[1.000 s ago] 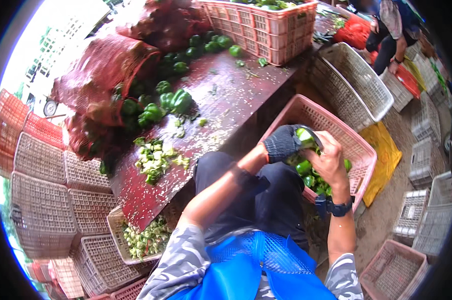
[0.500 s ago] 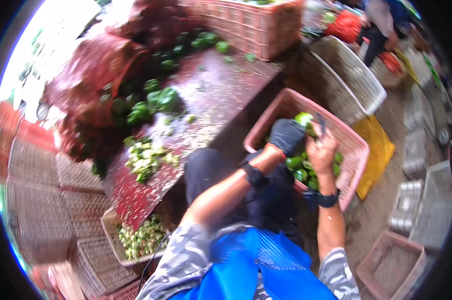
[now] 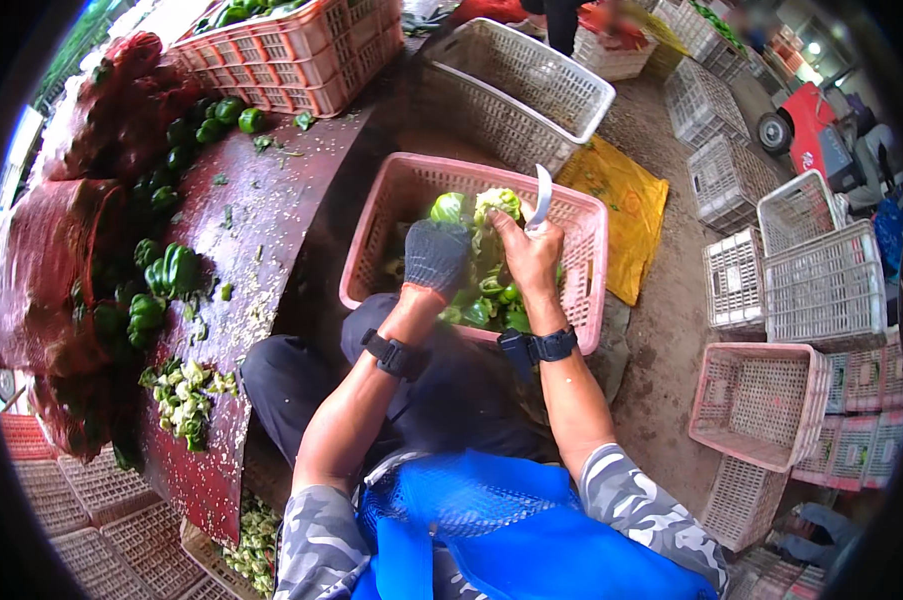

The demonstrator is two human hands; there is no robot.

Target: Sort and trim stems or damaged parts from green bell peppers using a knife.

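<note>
a glossy green bell pepper (image 3: 448, 207) is held over the crate below by the left hand (image 3: 434, 258), which is covered by a dark grey knitted glove (image 3: 439, 248); its fingers are closed round the pepper. by the bare right hand (image 3: 533, 252) a small curved metal knife (image 3: 543, 195) is gripped with narrowed fingers, the blade pointed upward (the handle is hidden by the hand). a pale green, ragged pepper core (image 3: 498, 202) is seen at that hand's thumb; whether it is pinched there cannot be told. beneath both hands lies a pink, rectangular, perforated plastic crate (image 3: 583, 258), in which green peppers (image 3: 495, 302) are piled.

to the left, a dark red tabletop (image 3: 271, 188) is strewn with small pale seeds. on it, a heap of pale green cut scraps (image 3: 183, 395) is gathered, and whole green bell peppers (image 3: 174, 270) are spread beside red mesh sacks (image 3: 51, 265). at its far end an orange-pink slatted plastic crate (image 3: 346, 62) is set. beyond the pink crate a whitish plastic crate (image 3: 501, 120) is placed; a yellow sheet (image 3: 626, 215) is spread just beside them.
</note>
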